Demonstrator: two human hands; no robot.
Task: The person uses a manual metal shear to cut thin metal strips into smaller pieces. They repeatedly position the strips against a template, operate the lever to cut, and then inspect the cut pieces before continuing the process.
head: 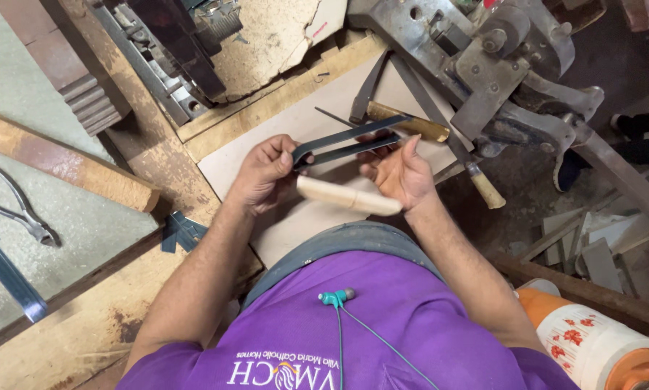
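My left hand (261,173) pinches the near end of two thin dark metal strips (346,140) that run to the right above a pale board (267,155). My right hand (402,173) is at the strips' other end, its thumb and fingertips touching them. A pale wooden handle (347,196) lies across between both hands, its right end tucked under my right palm. What the handle is fitted to is hidden.
A heavy grey metal vise (483,65) stands at the upper right, with files, one wooden-handled (487,189), and a brass-coloured bar (411,126) before it. Pliers (22,211) and a metal strip (8,276) lie at the left. An orange-and-white flowered jug (592,341) sits at the lower right.
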